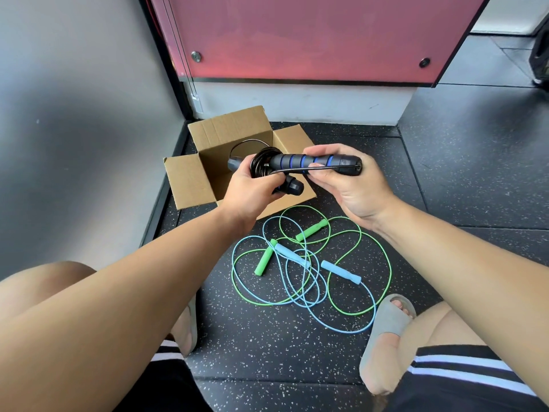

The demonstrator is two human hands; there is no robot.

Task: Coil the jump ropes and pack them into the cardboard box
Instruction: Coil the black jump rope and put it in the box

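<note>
Now left hand [249, 194] grips the coiled black rope [263, 161] — right hand [353, 188] clasps its handle [292, 162]

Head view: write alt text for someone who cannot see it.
The left hand grips the coil of a black jump rope, the right hand its handle, near an open cardboard box. A green rope and a blue rope lie tangled on the floor.

The cardboard box [187, 179] at the far left is plain brown corrugated board, matt. The black rope's handle [297, 161] has a matt ribbed grip with blue rings, and its coiled cord [263, 160] looks glossy. The green rope [312, 230] and light blue rope [341, 271] have thin, smooth, plastic-looking cords on a matt, white-flecked black floor [445, 173].
</note>
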